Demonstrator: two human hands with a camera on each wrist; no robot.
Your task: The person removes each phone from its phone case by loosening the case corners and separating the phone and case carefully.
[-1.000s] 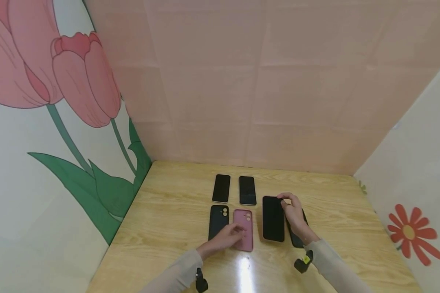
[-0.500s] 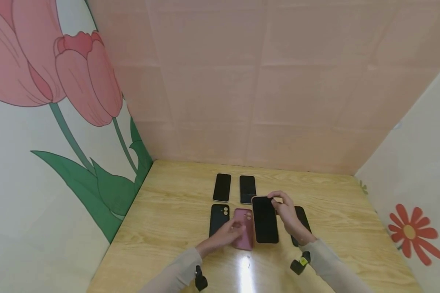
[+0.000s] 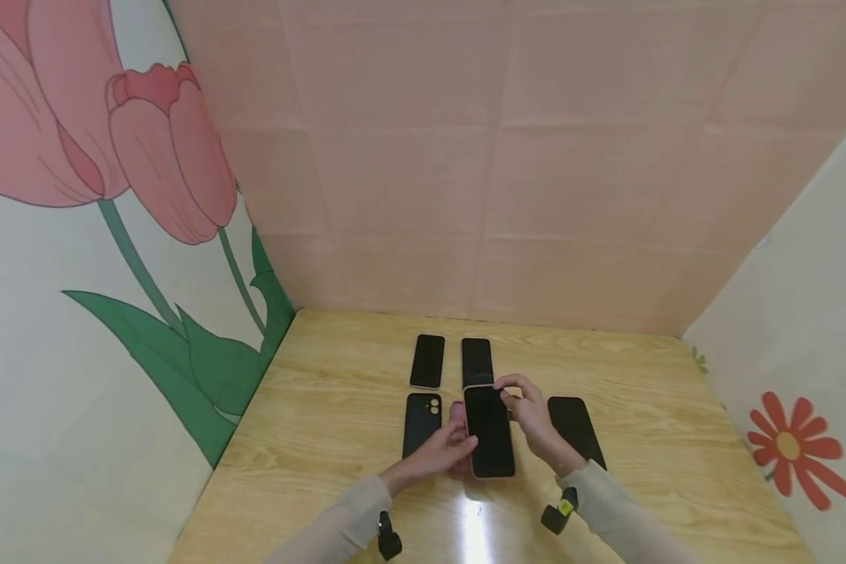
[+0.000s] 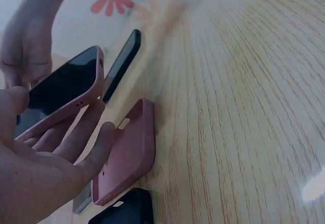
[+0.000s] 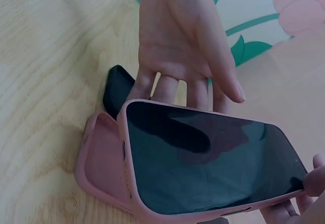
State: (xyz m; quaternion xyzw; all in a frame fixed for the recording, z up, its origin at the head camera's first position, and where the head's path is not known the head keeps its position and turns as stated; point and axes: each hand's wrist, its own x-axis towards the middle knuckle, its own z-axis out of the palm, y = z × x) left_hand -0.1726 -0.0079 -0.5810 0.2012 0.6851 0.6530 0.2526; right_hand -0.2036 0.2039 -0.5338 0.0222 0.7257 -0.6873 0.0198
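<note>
A smartphone [image 3: 491, 439] in a pink case is held tilted above the table, its dark screen facing up. My right hand [image 3: 532, 415] pinches it by the far right corner. On the near left side, my left hand [image 3: 430, 454] has its fingers extended beneath the phone, with the thumb raised over the edge in the right wrist view. Under and beside that hand lies a pink phone case [image 4: 129, 158] with its hollow side up, partly hidden by the phone in the head view. A black phone case [image 3: 421, 423] lies to its left.
Two dark-screened phones, one at the back left [image 3: 428, 361] and another phone [image 3: 477, 360] beside it, lie farther off on the wooden table [image 3: 338, 399]. A black phone [image 3: 578, 428] lies right of my right hand. Behind the table hangs a pinkish backdrop [image 3: 493, 196].
My right hand has carried the pink-cased phone leftward, from beside the black phone to over the pink case. My left hand has shifted slightly right, meeting the phone's edge.
</note>
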